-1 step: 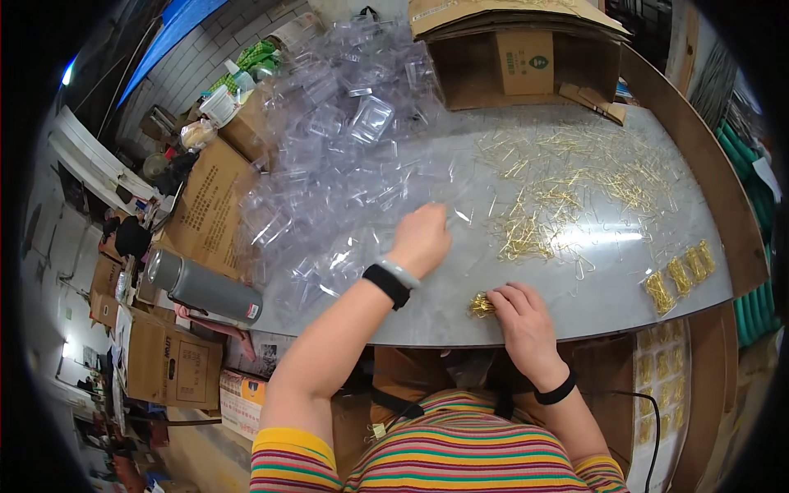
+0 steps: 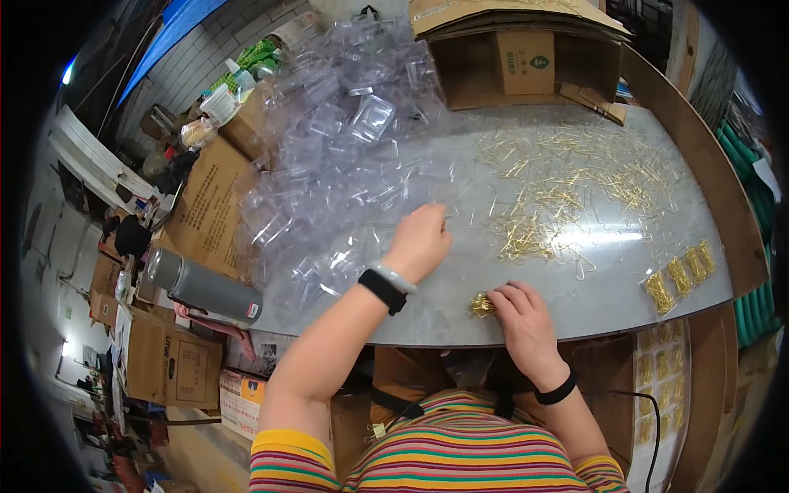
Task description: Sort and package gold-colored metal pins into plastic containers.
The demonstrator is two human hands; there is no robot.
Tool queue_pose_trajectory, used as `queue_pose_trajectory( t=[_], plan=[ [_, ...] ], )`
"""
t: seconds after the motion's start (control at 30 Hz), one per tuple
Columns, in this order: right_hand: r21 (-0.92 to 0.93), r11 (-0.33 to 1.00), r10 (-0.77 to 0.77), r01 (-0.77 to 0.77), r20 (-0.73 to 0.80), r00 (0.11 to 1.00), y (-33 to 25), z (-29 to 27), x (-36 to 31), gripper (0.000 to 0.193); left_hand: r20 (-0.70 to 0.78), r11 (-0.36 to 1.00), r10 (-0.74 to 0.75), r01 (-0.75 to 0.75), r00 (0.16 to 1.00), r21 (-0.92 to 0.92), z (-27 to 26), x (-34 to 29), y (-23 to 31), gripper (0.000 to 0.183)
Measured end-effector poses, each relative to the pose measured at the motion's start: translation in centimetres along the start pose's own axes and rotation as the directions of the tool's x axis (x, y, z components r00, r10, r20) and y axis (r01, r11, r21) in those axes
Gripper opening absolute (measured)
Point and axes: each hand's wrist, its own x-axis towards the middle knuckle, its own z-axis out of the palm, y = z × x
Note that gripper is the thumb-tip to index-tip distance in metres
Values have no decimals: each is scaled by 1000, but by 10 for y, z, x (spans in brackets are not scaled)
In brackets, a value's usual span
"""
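Note:
At the edge of the heap of clear plastic boxes [image 2: 329, 172], my left hand [image 2: 419, 242] is closed, its fingers curled under toward the grey tabletop [image 2: 436, 316]. Whatever it may hold is hidden. Close to the table's front edge, my right hand [image 2: 523, 324] has its thumb and fingers around a small bundle of gold wire hooks [image 2: 482, 306], whose ends stick out on the left. Beyond that hand lies a loose spread of gold wire hooks [image 2: 530, 234]. Several packed bundles of gold hooks [image 2: 680, 275] sit in a row at the right edge.
An open cardboard box [image 2: 526, 70] stands at the back, and a cardboard wall [image 2: 699, 156] borders the right side. A grey bottle [image 2: 205, 283] lies at the left beside an upright cardboard panel [image 2: 205, 197]. Below the table at right hangs a sheet of packed bundles [image 2: 660, 382].
My left wrist has shifted very slightly to the left. The right hand stays on the bundle of hooks in the same place.

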Motion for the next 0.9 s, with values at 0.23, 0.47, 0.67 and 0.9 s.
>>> queue_pose_trajectory(
  t=[0.23, 0.47, 0.67, 0.9],
  plan=[
    [0, 1000, 27, -27, -7, 1000, -2, 1, -2, 43, 323, 382, -209, 381, 923, -842, -41, -118, 15, 15],
    [-27, 1000, -10, 12, 52, 999, -21, 7, 3, 43, 730, 153, -183, 752, 659, -641, 5, -231, 16, 42],
    [69, 994, -98, 90, 115, 989, -51, 23, 1, 45, 757, -406, 0, 692, 653, -597, 20, -208, 21, 54],
    [259, 950, -246, 175, 272, 930, -67, 12, -32, 48, 700, -524, 137, 651, 701, -549, 10, -233, 13, 62]
  ],
)
